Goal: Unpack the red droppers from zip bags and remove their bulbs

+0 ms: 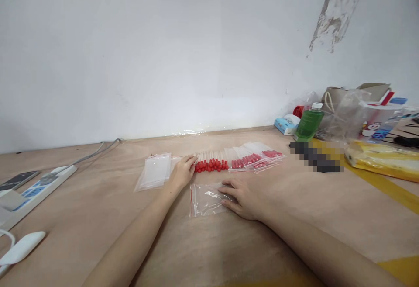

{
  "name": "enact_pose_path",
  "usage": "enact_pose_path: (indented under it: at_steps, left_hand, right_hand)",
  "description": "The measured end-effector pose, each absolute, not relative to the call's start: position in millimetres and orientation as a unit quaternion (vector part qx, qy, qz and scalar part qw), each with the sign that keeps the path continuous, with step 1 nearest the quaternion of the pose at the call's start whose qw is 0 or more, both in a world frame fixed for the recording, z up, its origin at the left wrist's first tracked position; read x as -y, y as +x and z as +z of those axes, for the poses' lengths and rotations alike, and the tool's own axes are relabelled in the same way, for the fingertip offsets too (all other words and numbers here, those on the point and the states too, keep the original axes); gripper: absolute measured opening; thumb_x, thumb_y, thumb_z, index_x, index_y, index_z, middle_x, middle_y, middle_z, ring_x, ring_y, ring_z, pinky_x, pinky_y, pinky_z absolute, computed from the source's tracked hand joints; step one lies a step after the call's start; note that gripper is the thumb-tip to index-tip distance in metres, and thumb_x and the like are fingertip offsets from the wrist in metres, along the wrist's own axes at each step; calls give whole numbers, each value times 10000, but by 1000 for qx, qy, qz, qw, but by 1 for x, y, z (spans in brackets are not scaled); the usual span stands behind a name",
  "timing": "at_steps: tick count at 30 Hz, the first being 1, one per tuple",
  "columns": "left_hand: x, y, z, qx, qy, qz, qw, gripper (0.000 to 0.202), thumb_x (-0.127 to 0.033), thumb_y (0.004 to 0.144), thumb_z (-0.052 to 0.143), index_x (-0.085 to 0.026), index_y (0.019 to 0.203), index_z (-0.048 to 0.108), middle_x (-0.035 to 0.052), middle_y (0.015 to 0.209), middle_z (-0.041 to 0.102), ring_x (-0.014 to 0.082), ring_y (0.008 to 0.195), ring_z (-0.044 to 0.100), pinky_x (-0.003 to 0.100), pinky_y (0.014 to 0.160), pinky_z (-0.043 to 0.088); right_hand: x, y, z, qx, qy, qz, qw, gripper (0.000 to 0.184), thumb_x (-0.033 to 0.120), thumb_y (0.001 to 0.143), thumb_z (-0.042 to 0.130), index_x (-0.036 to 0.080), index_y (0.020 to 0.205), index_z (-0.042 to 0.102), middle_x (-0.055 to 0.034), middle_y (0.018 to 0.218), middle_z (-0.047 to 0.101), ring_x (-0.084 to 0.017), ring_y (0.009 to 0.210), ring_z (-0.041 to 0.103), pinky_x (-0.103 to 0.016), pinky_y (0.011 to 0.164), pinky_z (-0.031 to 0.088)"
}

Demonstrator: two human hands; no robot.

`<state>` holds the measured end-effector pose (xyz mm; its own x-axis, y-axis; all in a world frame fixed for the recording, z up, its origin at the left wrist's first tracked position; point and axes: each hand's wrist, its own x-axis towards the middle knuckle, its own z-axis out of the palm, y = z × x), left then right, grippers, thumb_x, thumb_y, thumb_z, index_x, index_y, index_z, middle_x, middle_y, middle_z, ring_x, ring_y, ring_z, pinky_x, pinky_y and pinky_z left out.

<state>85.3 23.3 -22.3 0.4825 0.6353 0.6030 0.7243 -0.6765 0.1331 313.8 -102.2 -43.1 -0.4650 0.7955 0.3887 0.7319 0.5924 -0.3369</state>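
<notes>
My left hand (pixel 183 171) reaches forward on the wooden table (pixel 98 217), its fingertips touching the left end of a row of red-tipped clear sticks (pixel 211 164); the fingers are curled toward them. My right hand (pixel 240 197) lies flat, fingers spread, pressing on the right side of an empty clear zip bag with a red strip (pixel 204 199). A stack of empty clear bags (pixel 153 172) lies left of my left hand. Several filled bags of red-tipped sticks (pixel 258 158) lie fanned out to the right of the loose row.
A white power strip (pixel 39 186) with a cable, a phone (pixel 18 178) and a white object (pixel 21 247) lie at the left. At the back right stand a green bottle (pixel 309 123), a tissue pack (pixel 286 124), plastic bags (pixel 343 116) and a yellow package (pixel 382 158).
</notes>
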Motion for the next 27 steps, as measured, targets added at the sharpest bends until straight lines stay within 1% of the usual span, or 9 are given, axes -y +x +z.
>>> enact_pose_path:
  at_steps: [3, 6, 11, 13, 16, 18, 21, 24, 27]
  left_hand:
    - [-16, 83, -19, 394, -868, -299, 51, 412, -93, 732, 490, -156, 1135, 549, 82, 1048, 625, 195, 926, 602, 330, 842, 493]
    - [-3, 80, -14, 388, -868, -310, 23, 519, -81, 700, 490, -146, 1215, 483, 95, 1151, 568, 202, 1021, 558, 340, 901, 463]
    - [34, 71, -15, 336, -863, -374, -43, 309, -146, 802, 450, -180, 1080, 579, 76, 1120, 572, 190, 1069, 522, 360, 940, 429]
    - [52, 66, -18, 326, -882, -328, -91, 310, -212, 851, 442, -199, 1141, 551, 73, 1181, 551, 190, 1122, 489, 372, 972, 402]
    - [71, 59, -22, 306, -923, -194, -131, 389, -300, 886, 411, -250, 1271, 441, 54, 1338, 429, 204, 1264, 339, 416, 1043, 304]
    - [75, 55, -23, 310, -932, -129, -135, 424, -362, 886, 407, -284, 1302, 394, 41, 1397, 343, 218, 1308, 254, 453, 1064, 239]
    - [75, 51, -22, 330, -928, -91, -148, 463, -433, 867, 420, -315, 1312, 367, 32, 1434, 261, 234, 1327, 197, 484, 1073, 175]
    - [73, 50, -22, 357, -909, -115, -184, 536, -467, 822, 485, -293, 1316, 369, 51, 1442, 241, 246, 1326, 196, 464, 1069, 196]
    - [72, 49, -24, 382, -872, -182, -246, 613, -447, 745, 598, -252, 1292, 404, 84, 1393, 335, 253, 1279, 300, 422, 1044, 267]
  right_hand:
    - [102, 314, -44, 853, -446, 61, 265, 360, 387, 829, 471, 224, 1132, 575, -93, 1169, 526, -209, 1060, 492, -373, 923, 382]
    - [102, 313, -45, 851, -449, 58, 266, 361, 394, 829, 470, 228, 1132, 575, -93, 1171, 527, -211, 1061, 492, -379, 925, 378]
    - [102, 314, -42, 855, -450, 65, 250, 372, 408, 842, 441, 235, 1148, 564, -76, 1166, 540, -205, 1059, 493, -364, 928, 374]
    - [103, 314, -41, 856, -449, 68, 245, 382, 417, 850, 421, 237, 1158, 558, -72, 1177, 539, -200, 1069, 489, -352, 935, 369]
    - [104, 317, -39, 863, -446, 74, 226, 420, 454, 857, 392, 247, 1196, 530, -67, 1217, 523, -200, 1098, 471, -352, 949, 351]
    - [104, 319, -36, 871, -442, 76, 200, 484, 518, 837, 397, 265, 1241, 484, -62, 1263, 493, -217, 1133, 446, -391, 979, 311]
    - [104, 323, -34, 883, -434, 78, 163, 592, 601, 793, 409, 291, 1297, 403, -64, 1330, 429, -243, 1176, 412, -470, 1019, 214]
    - [104, 323, -35, 885, -431, 68, 162, 605, 612, 784, 414, 297, 1300, 393, -65, 1336, 422, -238, 1172, 418, -478, 1018, 196]
    - [102, 325, -38, 878, -432, 26, 207, 523, 572, 778, 467, 291, 1218, 492, -56, 1251, 505, -217, 1126, 455, -434, 990, 243]
